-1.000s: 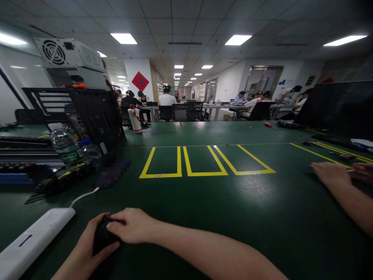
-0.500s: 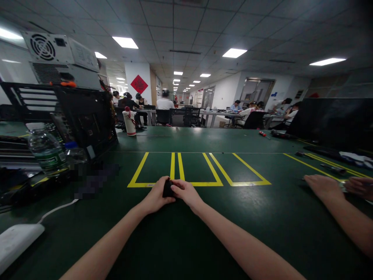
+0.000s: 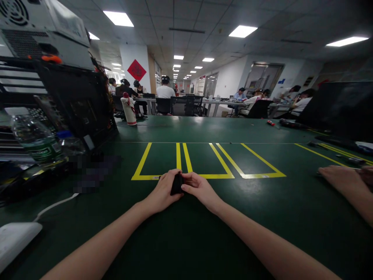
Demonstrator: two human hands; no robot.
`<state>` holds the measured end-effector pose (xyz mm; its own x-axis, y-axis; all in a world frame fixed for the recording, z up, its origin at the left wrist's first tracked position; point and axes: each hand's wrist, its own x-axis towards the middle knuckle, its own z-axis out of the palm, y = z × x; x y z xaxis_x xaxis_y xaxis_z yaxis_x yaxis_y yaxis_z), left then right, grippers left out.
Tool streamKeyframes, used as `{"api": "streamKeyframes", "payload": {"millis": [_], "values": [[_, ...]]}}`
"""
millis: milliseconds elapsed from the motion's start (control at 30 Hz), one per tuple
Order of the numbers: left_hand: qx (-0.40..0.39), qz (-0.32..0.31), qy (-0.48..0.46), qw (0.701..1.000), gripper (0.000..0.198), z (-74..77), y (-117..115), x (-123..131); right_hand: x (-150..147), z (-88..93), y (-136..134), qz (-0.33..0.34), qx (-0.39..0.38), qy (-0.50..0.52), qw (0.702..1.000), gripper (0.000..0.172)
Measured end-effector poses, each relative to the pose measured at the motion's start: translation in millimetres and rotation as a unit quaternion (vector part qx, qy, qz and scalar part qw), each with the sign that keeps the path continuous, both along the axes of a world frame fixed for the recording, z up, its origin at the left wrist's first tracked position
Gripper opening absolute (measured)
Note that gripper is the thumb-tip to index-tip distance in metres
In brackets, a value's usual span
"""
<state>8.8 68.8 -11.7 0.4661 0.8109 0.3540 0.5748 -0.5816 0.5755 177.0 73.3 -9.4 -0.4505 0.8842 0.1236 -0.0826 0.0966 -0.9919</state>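
A small black object [image 3: 176, 184] is between my two hands, low over the green table [image 3: 180, 225]. My left hand [image 3: 163, 191] wraps round its left side, fingers on top and thumb below. On its right side, the fingertips and thumb of my right hand [image 3: 201, 190] press against it. What the object is cannot be made out. Just beyond my hands, yellow tape [image 3: 210, 176] marks several open-backed boxes on the table.
Computer parts [image 3: 78, 105], a water bottle [image 3: 32, 136] and a white power strip [image 3: 19, 241] are at the left. A white bottle [image 3: 129, 111] stands farther back. Another person's hands [image 3: 344, 179] work at the right edge, near tools. A dark monitor [image 3: 344, 111] is behind them.
The view has shifted and tilted down a little. My hands and the black object appear slightly farther right, and my right hand's fingers are spread a bit more along the object's side.
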Motion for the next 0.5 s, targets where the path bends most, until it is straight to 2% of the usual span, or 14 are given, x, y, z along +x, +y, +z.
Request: {"api": "streamKeyframes", "payload": {"millis": [167,367,500], "values": [[0.008,-0.006,0.002,1.000,0.058,-0.5,-0.1,-2.3,-1.8,4.1,-2.9,-0.014,-0.009,-0.012,1.000,0.021],[0.006,-0.016,0.007,1.000,0.057,2.9,-1.7,-2.6,-4.4,-1.3,0.3,-0.042,-0.016,-0.053,0.998,0.028],[0.006,-0.010,0.005,1.000,0.057,1.7,-1.2,-2.5,-2.9,-2.9,2.0,-0.016,0.009,-0.056,0.998,0.025]]}}
